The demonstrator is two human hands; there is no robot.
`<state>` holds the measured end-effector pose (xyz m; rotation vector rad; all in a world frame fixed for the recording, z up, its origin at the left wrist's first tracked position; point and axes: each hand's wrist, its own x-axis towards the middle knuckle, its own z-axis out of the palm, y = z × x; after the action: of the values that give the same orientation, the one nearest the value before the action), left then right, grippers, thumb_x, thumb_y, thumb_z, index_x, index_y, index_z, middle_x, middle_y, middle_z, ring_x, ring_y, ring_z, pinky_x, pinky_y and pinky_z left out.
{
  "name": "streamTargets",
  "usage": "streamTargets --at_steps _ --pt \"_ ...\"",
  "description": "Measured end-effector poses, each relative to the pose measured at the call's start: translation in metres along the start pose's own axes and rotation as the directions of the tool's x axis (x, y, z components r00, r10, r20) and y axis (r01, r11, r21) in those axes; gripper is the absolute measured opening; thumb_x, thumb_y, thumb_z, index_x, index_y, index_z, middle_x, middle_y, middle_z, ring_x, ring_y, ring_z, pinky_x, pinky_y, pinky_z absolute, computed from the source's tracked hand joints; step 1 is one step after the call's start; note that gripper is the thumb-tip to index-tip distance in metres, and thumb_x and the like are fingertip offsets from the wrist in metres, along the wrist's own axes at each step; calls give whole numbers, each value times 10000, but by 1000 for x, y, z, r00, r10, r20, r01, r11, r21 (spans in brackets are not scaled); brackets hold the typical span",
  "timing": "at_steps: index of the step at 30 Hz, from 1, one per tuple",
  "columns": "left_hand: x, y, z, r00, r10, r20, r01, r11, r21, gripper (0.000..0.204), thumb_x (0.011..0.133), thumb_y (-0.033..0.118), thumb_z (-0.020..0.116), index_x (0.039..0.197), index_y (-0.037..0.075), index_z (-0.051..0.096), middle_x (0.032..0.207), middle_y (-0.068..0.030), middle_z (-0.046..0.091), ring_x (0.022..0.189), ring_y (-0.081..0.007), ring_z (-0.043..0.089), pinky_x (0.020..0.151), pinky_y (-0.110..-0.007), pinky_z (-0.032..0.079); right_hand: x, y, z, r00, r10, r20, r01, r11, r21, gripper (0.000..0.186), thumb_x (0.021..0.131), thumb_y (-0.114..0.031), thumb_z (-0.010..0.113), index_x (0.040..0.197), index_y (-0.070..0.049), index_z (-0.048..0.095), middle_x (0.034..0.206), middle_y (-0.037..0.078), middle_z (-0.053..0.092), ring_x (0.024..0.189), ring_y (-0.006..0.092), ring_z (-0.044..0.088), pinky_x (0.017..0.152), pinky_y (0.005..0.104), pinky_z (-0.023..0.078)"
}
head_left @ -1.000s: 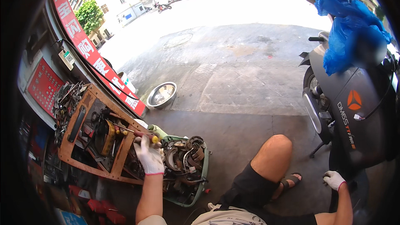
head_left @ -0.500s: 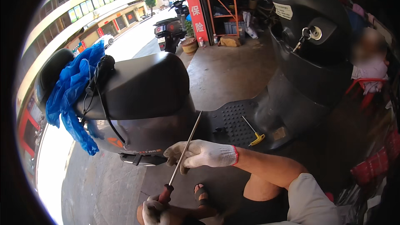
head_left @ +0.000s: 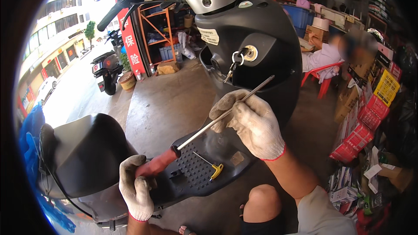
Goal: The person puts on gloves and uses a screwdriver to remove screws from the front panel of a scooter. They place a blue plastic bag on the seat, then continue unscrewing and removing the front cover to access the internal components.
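L hand [head_left: 136, 189] clasps screwdriver handle [head_left: 159, 164], R hand [head_left: 259, 126] pinches shaft [head_left: 198, 132], both part-hiding scooter [head_left: 235, 28]; yellow T-tool [head_left: 216, 171] on footboard [head_left: 190, 167], lower ctr.

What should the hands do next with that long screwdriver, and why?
Perhaps the right hand should let go of the metal shaft, so the screwdriver could turn freely. The left hand grips its red handle, while the right pinches the shaft below the tip.
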<state>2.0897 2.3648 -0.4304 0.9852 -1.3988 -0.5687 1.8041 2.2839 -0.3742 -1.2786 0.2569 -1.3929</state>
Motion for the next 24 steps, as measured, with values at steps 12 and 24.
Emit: streamTargets --at_steps 12,24 --pt "53 11 46 981 192 -26 -194 973 -128 478 911 237 666 1277 -3 475 1077 -68 533 704 -90 491 644 -233 422 31 -27 -15 981 -124 -147 134 989 56 238 1051 -182 474 1132 9 589 991 166 685 791 253 709 780 388 595" --pt "72 47 81 973 189 130 -181 981 -71 325 929 79 633 1231 5 540 1093 -65 561 937 -139 545 854 -288 472 7 -15 -43 956 -12 -293 32 997 66 291 1048 -269 496 1095 -11 623 945 143 689 750 241 702 727 395 593"
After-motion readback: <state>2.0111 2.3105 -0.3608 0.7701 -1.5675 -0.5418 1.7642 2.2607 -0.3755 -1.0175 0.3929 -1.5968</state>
